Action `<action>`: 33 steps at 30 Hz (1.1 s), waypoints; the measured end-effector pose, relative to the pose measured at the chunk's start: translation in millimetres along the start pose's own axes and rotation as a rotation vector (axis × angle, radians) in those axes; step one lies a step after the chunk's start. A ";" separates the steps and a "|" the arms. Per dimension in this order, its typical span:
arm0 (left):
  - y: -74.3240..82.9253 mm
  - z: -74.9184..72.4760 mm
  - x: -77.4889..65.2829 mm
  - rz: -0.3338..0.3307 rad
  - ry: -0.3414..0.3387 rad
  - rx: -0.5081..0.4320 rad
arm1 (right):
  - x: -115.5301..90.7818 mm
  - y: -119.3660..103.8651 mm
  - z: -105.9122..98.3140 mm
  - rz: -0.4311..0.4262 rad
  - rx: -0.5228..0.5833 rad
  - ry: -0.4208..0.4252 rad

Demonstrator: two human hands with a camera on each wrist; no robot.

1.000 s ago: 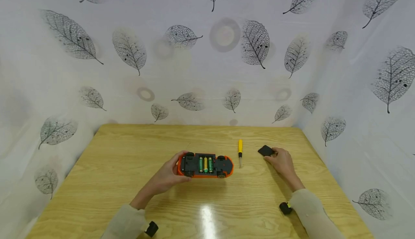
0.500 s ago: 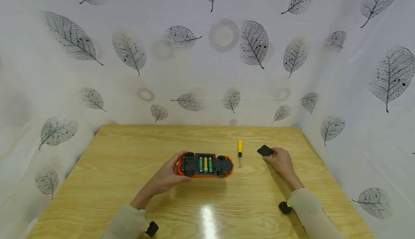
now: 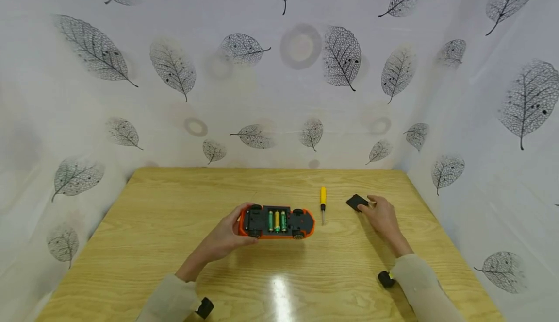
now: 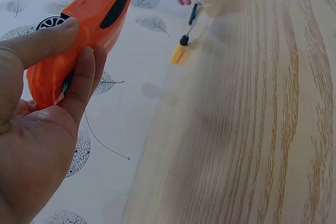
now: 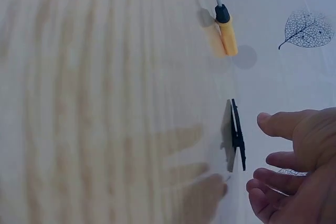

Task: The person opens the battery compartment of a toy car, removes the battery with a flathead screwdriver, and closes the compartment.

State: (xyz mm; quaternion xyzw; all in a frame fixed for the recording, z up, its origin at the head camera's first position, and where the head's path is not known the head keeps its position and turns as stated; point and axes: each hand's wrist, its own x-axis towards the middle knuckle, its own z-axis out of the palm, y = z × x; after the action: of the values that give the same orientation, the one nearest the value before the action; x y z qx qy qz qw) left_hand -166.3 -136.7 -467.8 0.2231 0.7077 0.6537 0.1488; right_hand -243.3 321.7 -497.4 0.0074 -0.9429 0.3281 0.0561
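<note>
An orange toy car (image 3: 302,223) is held in my left hand (image 3: 223,238), thumb along one side and fingers along the other at its rear end. Its black underside faces me, and the uncovered battery bay shows three batteries (image 3: 277,221), two green and one mostly yellow. The left wrist view shows the orange body (image 4: 97,17) side-on between thumb and fingers. On the table at the right lies a black battery cover (image 3: 355,202). My right hand (image 3: 383,219) is beside it; in the right wrist view a gap separates the loosely bent fingers from the cover (image 5: 238,136).
Between the car and the cover lies a yellow-handled screwdriver (image 3: 323,197), its tip toward me. The wooden table (image 3: 174,195) ends at a leaf-patterned white cloth (image 3: 262,89) behind and at both sides.
My right hand's fingers have come away from the battery cover and spread a little; the cover stays on the table. My left hand and the car have kept still.
</note>
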 end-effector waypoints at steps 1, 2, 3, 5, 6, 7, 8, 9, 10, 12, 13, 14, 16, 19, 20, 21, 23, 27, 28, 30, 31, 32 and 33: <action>-0.1 -0.1 0.0 -0.001 0.000 0.001 | -0.5 -1.4 -1.1 0.003 0.012 0.007; -0.1 -0.2 0.1 -0.003 0.000 0.000 | -0.8 -2.9 -2.3 0.004 0.020 0.017; 0.0 -0.3 0.3 -0.002 -0.001 0.000 | -1.0 -4.0 -3.5 0.003 0.029 0.028; 0.3 -0.3 0.6 -0.001 -0.002 -0.001 | -1.1 -6.6 -5.5 -0.006 0.042 0.053; 0.6 -0.3 0.8 0.000 -0.003 0.000 | -1.0 -7.8 -6.2 -0.011 0.050 0.063; 1.0 -0.3 1.0 0.001 -0.004 -0.001 | -0.8 -8.9 -6.8 -0.020 0.051 0.072; 1.3 -0.2 1.1 0.001 -0.005 -0.002 | -0.6 -10.4 -7.3 -0.028 0.049 0.081; 1.5 -0.1 1.2 0.001 -0.005 0.000 | -0.3 -11.8 -7.4 -0.036 0.047 0.085; 1.7 0.0 1.2 0.000 -0.004 0.000 | 0.0 -13.4 -7.4 -0.043 0.041 0.087; 2.0 0.1 1.2 -0.002 -0.001 0.002 | 1.6 -16.3 -6.8 -0.058 0.031 0.089; 1.9 0.1 1.1 -0.003 0.001 0.002 | 2.7 -17.7 -6.2 -0.068 0.024 0.093; 1.7 0.0 1.1 -0.003 0.003 0.003 | 4.1 -19.4 -5.1 -0.074 0.022 0.096; 1.2 -0.2 1.1 -0.003 0.006 0.001 | 6.8 -23.3 -2.1 -0.088 0.024 0.096; -0.2 -0.8 1.2 -0.006 0.006 -0.008 | 10.9 -30.5 4.4 -0.108 0.021 0.097; -0.8 -0.9 1.3 -0.005 0.005 -0.011 | 12.0 -33.2 6.8 -0.109 0.021 0.093; -1.2 -1.0 1.6 -0.005 0.004 -0.014 | 13.0 -35.9 9.0 -0.113 0.021 0.091; -1.9 -1.4 2.0 -0.001 0.003 -0.015 | 15.9 -39.7 13.4 -0.123 0.017 0.092; -2.3 -1.8 2.8 0.012 -0.002 -0.014 | 21.0 -44.7 21.2 -0.130 0.032 0.080; -2.3 -1.8 2.8 0.014 -0.002 -0.011 | 22.1 -45.4 23.4 -0.131 0.037 0.073; -2.3 -1.9 2.7 0.015 -0.002 -0.008 | 23.7 -46.9 27.5 -0.132 0.051 0.059; -2.4 -1.8 2.6 0.013 -0.002 -0.007 | 24.6 -47.3 29.7 -0.130 0.056 0.055; -2.3 -1.8 2.5 0.012 -0.001 -0.005 | 25.3 -47.8 31.8 -0.128 0.065 0.050; -2.3 -1.7 2.3 0.011 -0.002 -0.005 | 26.2 -48.0 34.0 -0.123 0.071 0.047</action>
State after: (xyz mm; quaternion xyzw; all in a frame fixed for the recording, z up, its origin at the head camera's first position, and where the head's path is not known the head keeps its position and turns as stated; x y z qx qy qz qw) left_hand -169.5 -137.1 -469.8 0.2274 0.7048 0.6559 0.1463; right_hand -270.3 263.5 -491.2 0.0596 -0.9270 0.3571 0.0980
